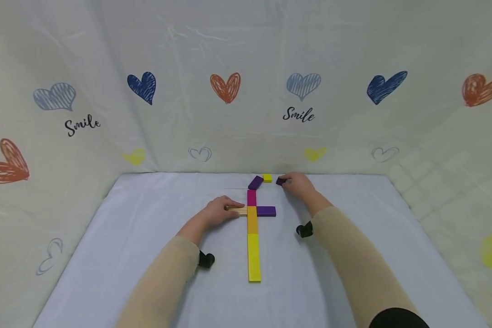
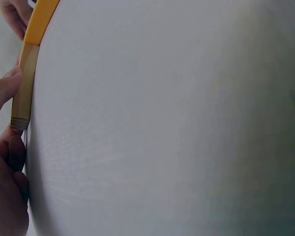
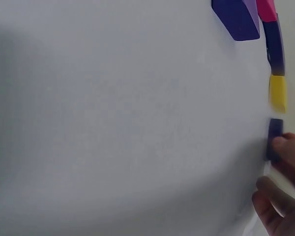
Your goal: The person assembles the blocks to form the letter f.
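My left hand (image 1: 219,210) holds a plain wooden block (image 2: 24,88), its thumb along one side. That block's far end meets an orange block (image 1: 252,219). Farther back on the cloth, my right hand (image 1: 298,184) pinches a dark purple block (image 3: 275,139) between thumb and fingers. A small gap parts this block from a short yellow block (image 1: 267,178). Next to the yellow one lies a slanted purple block (image 1: 255,182), followed by a magenta block (image 1: 252,197). Another purple block (image 1: 266,211) sticks out on the right of the orange one, and a long yellow strip (image 1: 253,258) runs toward me.
White cloth (image 1: 147,237) covers the table. Behind it hangs a pale curtain (image 1: 254,41) printed with hearts and "Smile" lettering, close beyond the far blocks. Black wrist devices stick out below the left sleeve (image 1: 164,282) and the right sleeve (image 1: 352,255).
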Tool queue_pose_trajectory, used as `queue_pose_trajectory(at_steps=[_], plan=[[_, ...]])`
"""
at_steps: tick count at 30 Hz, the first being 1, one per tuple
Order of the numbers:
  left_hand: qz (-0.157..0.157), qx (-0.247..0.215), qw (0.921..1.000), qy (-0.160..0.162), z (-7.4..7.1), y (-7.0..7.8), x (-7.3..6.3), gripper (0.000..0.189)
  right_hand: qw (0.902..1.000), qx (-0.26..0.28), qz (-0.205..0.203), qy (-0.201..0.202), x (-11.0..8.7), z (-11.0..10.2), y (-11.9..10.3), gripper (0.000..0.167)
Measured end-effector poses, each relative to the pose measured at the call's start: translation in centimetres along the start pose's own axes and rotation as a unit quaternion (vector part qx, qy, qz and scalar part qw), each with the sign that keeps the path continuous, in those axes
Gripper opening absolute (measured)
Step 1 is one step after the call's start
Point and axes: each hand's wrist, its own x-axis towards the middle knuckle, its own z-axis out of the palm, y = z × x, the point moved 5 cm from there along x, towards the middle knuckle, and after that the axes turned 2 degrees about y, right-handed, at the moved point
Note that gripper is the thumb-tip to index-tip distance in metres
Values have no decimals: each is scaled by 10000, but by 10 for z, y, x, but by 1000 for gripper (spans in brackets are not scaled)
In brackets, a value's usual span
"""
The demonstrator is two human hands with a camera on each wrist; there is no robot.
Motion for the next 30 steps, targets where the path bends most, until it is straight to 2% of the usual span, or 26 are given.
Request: queue_pose_trajectory(at_steps=[6, 12, 30], plan=[[95, 8, 10000, -12, 0, 0, 1, 30, 9999, -106, 10, -26, 0, -2, -8, 38], [61, -18, 10000, -6, 0, 0, 1, 30, 9998, -163, -43, -51, 2, -3, -13, 37], [47, 30, 10000, -17, -1, 1, -1, 31, 9999, 5, -75, 123, 6, 1, -11, 36]])
